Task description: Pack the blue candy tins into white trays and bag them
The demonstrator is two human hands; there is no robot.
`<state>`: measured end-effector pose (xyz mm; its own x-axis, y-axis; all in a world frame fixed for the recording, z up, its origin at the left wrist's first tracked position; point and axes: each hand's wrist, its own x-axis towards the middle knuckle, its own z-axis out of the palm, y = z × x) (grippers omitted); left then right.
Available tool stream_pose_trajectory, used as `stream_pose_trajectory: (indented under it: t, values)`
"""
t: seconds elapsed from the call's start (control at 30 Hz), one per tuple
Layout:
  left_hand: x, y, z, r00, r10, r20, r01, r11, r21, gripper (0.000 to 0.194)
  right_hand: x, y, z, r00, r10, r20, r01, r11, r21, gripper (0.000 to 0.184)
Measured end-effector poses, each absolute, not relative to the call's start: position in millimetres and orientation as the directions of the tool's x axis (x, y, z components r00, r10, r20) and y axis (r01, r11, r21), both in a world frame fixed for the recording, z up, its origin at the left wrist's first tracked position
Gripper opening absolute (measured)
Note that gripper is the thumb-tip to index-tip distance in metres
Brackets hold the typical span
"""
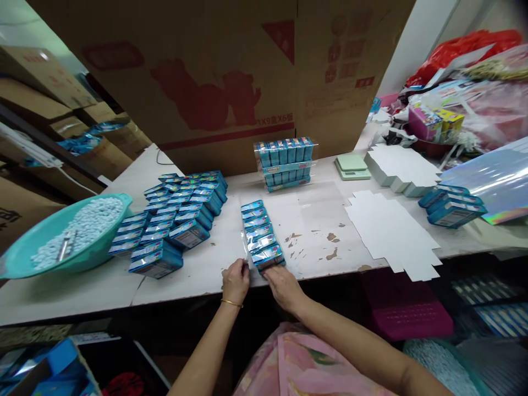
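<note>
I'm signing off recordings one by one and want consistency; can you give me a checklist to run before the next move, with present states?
1. Right hand at the near end of the row of blue boxes: ok.
2. Left hand by the row's near left corner: ok; whether it pinches the clear film: cannot tell.
3. Row lined up in single file: ok.
4. Film sealed around the row: cannot tell.
5. Grouped boxes at left apart from the row: ok.
6. White card cutout fully on the table: not ok, overhangs the front edge.
</note>
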<state>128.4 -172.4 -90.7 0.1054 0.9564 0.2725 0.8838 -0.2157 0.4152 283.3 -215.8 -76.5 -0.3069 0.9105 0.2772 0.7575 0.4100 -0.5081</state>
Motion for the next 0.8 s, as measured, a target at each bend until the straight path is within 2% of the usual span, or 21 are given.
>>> stream_pose_trajectory:
  t: [0.13,0.23,0.53,0.67,0.8]
  values:
    - [129,-172,-92,0.149,0.942,0.299,0.907,-0.251,0.338,0.012,278,-208,-78,-0.278,0.919,0.279,0.797,0.383,-0.468,0.021]
    - [133,-170,-91,0.161,0.933,0.323,0.904,-0.271,0.330,0.011,272,-200,-79,-0.278,0.920,0.278,0.826,0.376,-0.420,0.019]
    - [132,-179,-82,0.244,0.889,0.388,0.839,-0.394,0.375,0.012,275,-211,-86,-0.392,0.869,0.301,0.801,0.484,-0.354,0.019]
    - [117,-189,-84,0.267,0.892,0.364,0.819,-0.409,0.401,0.015,273,-214,-88,-0.510,0.795,0.330,0.759,0.596,-0.263,0.017]
    - [106,-192,-88,0.293,0.900,0.324,0.791,-0.418,0.446,0.014,262,-208,-88,-0.482,0.807,0.341,0.797,0.566,-0.212,0.020]
